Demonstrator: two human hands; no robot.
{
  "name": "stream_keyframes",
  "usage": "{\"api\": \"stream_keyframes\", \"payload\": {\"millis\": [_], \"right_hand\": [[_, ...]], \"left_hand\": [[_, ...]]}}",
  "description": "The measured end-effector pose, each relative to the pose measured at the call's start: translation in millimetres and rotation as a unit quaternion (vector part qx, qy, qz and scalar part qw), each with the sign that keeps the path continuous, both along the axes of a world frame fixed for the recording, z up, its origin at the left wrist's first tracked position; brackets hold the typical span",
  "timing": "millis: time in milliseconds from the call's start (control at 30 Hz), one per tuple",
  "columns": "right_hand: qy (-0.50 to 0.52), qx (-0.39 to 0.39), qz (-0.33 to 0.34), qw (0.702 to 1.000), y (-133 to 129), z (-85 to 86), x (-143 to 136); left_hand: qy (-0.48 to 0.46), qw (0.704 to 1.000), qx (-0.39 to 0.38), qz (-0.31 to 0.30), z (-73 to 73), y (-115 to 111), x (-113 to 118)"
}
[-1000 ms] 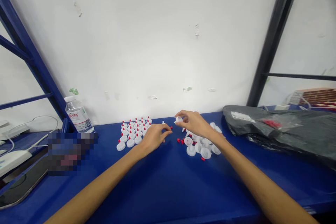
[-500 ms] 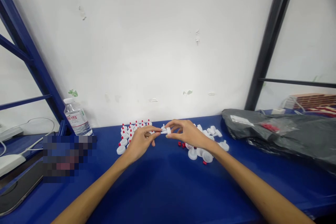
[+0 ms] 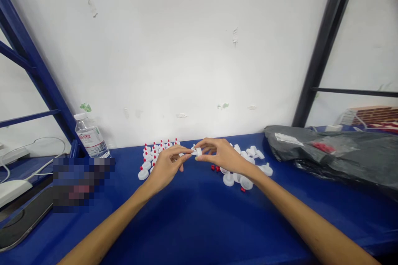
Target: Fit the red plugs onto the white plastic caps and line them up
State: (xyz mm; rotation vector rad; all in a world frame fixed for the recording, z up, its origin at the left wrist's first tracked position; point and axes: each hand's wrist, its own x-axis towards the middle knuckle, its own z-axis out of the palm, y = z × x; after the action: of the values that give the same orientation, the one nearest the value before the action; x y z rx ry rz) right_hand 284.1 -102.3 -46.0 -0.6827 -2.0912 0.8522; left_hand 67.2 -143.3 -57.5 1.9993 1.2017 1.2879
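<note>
Between my two hands, above the blue table (image 3: 192, 219), is a small white plastic nozzle cap (image 3: 198, 152). The thumb and fingers of my right hand (image 3: 223, 157) pinch its wider end. My left hand (image 3: 168, 166) has thumb and forefinger closed at the narrow end, which the fingertips partly hide. Behind my left hand stand rows of white caps with red tips (image 3: 146, 165), upright and partly covered by that hand. Loose white caps (image 3: 228, 179) lie in a heap beside and beneath my right forearm, with small red tips (image 3: 215, 168) near them.
A clear water bottle (image 3: 91, 136) stands at the back left, near a blue metal frame. A phone (image 3: 27, 219) lies at the left edge. To the right is a dark grey plastic bag (image 3: 351, 153) with a bag of red pieces on top. The white wall rises behind.
My left fingertips have moved slightly closer to my right hand and cover more of the cap's narrow end. The view has shifted a little; the items on the table look unchanged.
</note>
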Motion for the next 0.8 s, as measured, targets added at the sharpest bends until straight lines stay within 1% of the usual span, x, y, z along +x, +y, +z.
{"api": "stream_keyframes", "payload": {"millis": [100,200,333,433,500,633,800], "right_hand": [[-0.001,0.005,-0.003,1.0,-1,0.7,0],[-0.011,0.015,-0.021,1.0,-1,1.2,0],[-0.01,0.016,-0.022,1.0,-1,-0.1,0],[0.002,-0.009,-0.015,1.0,-2,-1.8,-2],[0.01,-0.032,-0.009,0.999,-2,-2.5,-4],[0.023,-0.098,0.028,0.995,-2,-2.3,-4],[0.064,-0.157,0.089,0.981,1,-1.7,-4]], "left_hand": [[0.016,0.999,-0.013,0.026,-2.9,0,0],[0.048,0.997,-0.015,0.051,-7.0,1,-1],[0.078,0.995,0.042,0.043,-10.5,0,-2],[0.089,0.991,0.091,0.047,-10.7,-3,-3],[0.079,0.991,0.101,0.046,-10.1,-5,-3],[0.058,0.994,0.087,0.039,-8.0,-8,-1],[-0.003,0.998,0.033,0.046,-2.2,-10,5]]}}
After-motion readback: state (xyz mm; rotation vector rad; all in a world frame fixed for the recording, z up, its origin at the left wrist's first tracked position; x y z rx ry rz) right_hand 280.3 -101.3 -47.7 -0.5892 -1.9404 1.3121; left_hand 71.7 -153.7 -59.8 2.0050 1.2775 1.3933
